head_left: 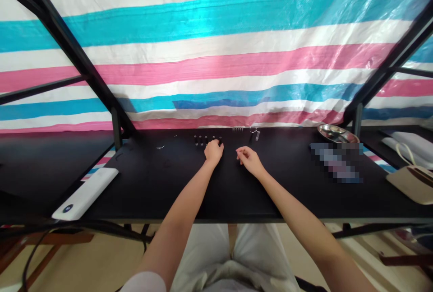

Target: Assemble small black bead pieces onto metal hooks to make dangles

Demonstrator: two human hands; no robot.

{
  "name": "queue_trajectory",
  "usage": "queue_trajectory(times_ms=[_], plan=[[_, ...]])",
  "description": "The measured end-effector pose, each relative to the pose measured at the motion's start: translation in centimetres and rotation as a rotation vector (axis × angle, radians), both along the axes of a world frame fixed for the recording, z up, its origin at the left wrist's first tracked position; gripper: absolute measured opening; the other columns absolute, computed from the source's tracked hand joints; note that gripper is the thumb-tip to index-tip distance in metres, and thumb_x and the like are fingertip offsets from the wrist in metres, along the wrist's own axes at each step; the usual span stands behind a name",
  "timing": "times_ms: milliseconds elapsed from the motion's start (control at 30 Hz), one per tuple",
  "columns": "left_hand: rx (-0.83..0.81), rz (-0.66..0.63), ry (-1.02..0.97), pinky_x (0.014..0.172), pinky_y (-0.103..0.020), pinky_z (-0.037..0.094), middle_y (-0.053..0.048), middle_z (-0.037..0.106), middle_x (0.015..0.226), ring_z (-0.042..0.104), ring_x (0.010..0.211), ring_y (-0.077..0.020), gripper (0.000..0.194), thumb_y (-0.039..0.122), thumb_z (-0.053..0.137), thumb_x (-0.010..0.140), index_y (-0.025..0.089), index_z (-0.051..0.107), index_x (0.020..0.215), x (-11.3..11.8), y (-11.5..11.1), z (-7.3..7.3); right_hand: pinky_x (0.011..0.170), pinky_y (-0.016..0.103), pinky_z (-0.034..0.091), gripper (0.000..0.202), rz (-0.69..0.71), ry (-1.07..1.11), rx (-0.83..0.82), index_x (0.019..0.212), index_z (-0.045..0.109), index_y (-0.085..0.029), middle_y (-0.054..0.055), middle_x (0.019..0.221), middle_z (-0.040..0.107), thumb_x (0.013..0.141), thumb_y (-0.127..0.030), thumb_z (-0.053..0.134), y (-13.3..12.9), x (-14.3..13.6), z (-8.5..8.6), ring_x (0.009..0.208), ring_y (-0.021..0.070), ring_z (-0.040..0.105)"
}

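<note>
On the black table (145,192), several small dark pieces with light tops (200,140) stand in a row near the back edge. My left hand (214,151) reaches to the right end of that row, its fingers bent around or against one small dark piece (220,140). To the right, my right hand (247,158) hovers over or rests on the table with fingertips pinched together; whatever is between them is too small to make out. Beyond it lie a small clear item (257,136) and a thin dark item (251,137).
Small metallic pieces (237,129) line the back edge. A white strip (160,147) lies left. A white power bank (86,194) sits at the left edge. At the right are a metal dish (337,134), a blurred object (336,163) and a beige pouch (411,183). Black frame bars (72,53) flank the table.
</note>
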State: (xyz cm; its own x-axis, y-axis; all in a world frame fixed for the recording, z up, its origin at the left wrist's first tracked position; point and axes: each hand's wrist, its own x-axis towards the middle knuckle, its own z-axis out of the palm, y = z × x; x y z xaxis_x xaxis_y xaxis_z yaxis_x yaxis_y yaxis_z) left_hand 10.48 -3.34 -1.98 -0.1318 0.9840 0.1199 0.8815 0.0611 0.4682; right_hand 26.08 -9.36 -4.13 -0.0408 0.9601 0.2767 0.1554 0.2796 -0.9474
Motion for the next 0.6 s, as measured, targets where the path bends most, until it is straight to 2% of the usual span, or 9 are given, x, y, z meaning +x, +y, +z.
queue_trajectory(times_ms=[267,367,467,600], plan=[[-0.032,-0.009,0.043,0.071,-0.03,0.045,-0.009,0.066,0.094,0.062,0.087,-0.0239,0.025,0.038,0.053,0.078,0.02,0.066,0.091,0.0,0.1,0.3,0.047,0.025,0.042,0.025,-0.006,-0.017,-0.005,0.084,0.053,-0.018,-0.002,0.06,0.055,0.076,-0.042,0.05,0.0,0.0,0.1,0.045,0.0093,0.048],[-0.069,-0.018,0.057,0.072,-0.031,0.046,-0.01,0.065,0.096,0.061,0.089,-0.0251,0.028,0.039,0.055,0.076,0.019,0.065,0.093,-0.1,-0.2,0.8,0.05,0.026,0.044,0.027,-0.066,-0.037,0.013,0.084,0.055,-0.018,-0.001,0.062,0.056,0.075,-0.042,0.051,0.2,0.4,0.1,0.049,0.0109,0.05],[-0.102,-0.057,0.093,0.073,-0.032,0.046,-0.011,0.065,0.098,0.061,0.091,-0.0263,0.031,0.038,0.057,0.074,0.018,0.064,0.097,-0.5,-0.9,1.2,0.06,0.028,0.046,0.028,-0.219,-0.057,0.085,0.084,0.057,-0.017,0.002,0.067,0.059,0.075,-0.043,0.052,1.0,1.8,0.3,0.058,0.0131,0.054],[-0.086,-0.157,0.148,0.074,-0.031,0.046,-0.01,0.065,0.097,0.061,0.09,-0.0242,0.028,0.039,0.057,0.075,0.02,0.066,0.093,-1.4,-2.5,1.4,0.069,0.032,0.046,0.03,-0.593,-0.051,0.187,0.085,0.057,-0.015,0.006,0.075,0.061,0.074,-0.042,0.054,3.0,4.7,0.7,0.066,0.0148,0.055]])
